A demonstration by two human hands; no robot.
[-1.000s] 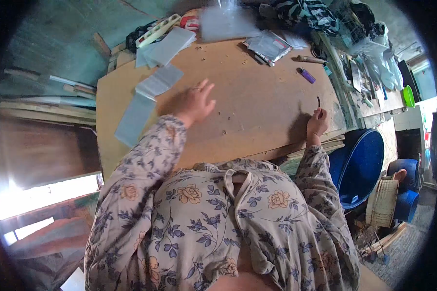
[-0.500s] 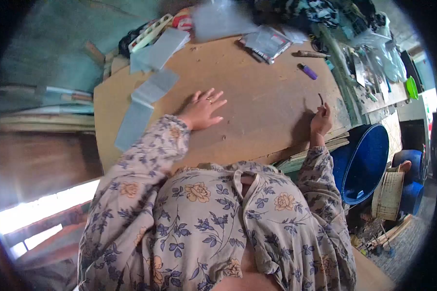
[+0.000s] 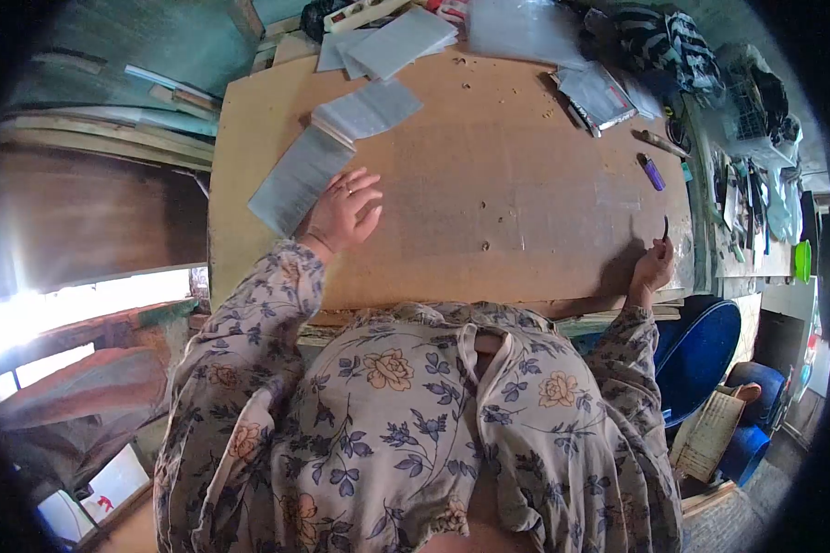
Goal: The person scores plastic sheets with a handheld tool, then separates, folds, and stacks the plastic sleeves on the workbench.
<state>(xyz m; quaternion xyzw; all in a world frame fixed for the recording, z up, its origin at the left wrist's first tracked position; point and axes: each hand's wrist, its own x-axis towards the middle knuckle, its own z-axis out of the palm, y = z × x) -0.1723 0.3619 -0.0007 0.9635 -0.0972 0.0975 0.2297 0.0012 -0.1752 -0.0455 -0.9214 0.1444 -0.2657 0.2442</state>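
My left hand (image 3: 343, 212) is over the left part of the wooden board (image 3: 433, 249), fingers apart and holding nothing. It is beside the lower of two grey translucent plastic pieces (image 3: 300, 180); the other piece (image 3: 369, 109) touches it above. Near the board's right edge, my right hand (image 3: 653, 267) pinches a thin dark curved item (image 3: 666, 229) that points upward. A purple lighter (image 3: 653, 172) lies above that hand, and a wooden-handled tool (image 3: 662, 144) is just beyond it.
Stacked plastic sheets (image 3: 401, 43) and a clear bag (image 3: 526, 32) are at the back. A printed packet (image 3: 598, 95) lies at the back right. Blue barrels (image 3: 701, 346) stand at the right, below a side bench with tools and a green bowl (image 3: 802, 261).
The view has shifted, so the board's items appear displaced. My left hand has moved left, beside the lower plastic piece. My right hand still holds the dark item.
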